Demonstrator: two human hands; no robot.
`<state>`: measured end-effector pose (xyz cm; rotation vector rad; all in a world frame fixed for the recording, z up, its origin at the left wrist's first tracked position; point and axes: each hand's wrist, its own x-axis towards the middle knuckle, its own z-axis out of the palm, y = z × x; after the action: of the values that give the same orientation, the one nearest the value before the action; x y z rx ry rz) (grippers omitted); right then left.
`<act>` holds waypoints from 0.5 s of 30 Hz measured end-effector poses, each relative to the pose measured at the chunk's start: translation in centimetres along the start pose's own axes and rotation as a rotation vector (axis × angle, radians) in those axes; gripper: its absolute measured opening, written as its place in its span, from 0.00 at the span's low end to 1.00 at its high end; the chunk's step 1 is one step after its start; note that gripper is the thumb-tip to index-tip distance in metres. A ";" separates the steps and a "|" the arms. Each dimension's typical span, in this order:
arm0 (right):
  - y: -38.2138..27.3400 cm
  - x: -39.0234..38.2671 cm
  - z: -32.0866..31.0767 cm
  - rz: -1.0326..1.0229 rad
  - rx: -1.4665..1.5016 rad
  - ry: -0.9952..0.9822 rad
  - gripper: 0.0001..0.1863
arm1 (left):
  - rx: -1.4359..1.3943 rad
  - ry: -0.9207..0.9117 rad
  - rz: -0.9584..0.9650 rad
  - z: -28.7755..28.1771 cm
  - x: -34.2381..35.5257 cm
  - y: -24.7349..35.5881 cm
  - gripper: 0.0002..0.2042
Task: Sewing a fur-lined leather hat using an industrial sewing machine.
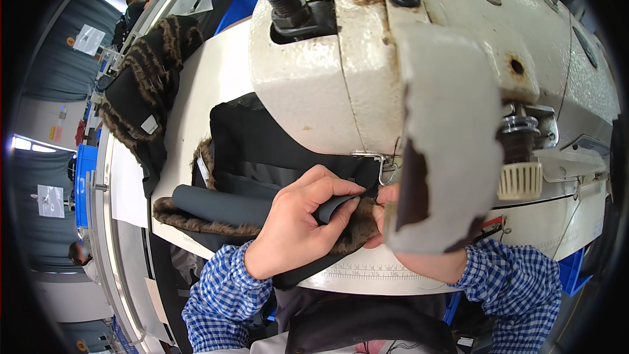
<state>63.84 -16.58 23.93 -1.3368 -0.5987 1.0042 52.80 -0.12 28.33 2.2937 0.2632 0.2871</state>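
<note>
My left hand (298, 213) pinches a folded edge of dark fabric (219, 203) between thumb and fingers, close to the needle area of a sewing machine (314, 95). Brown fur trim (357, 228) runs along the piece, below that hand. My right hand (380, 215) meets the same edge from the other side, its fingertips closed at the fabric. A worn white machine part hides much of the right hand. Just beyond the fingertips stands the metal presser foot (388, 169). More black cloth (246, 134) lies behind on the machine bed.
Another dark piece with fur strips (154, 69) hangs over the table's left side. A ruler scale (367, 270) marks the front edge. A ribbed cream knob (521, 180) juts out at right. Blue bins (85, 180) stand leftward, and other people (134, 10) sit farther off.
</note>
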 end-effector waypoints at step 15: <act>-0.5 -0.1 -2.2 -0.988 -1.634 -0.010 0.18 | -0.124 0.064 -0.045 1.0 0.9 -1.6 0.07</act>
<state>65.78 -17.79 24.07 -1.9218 -2.0412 -0.5577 53.80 0.48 26.59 2.1559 0.3205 0.3445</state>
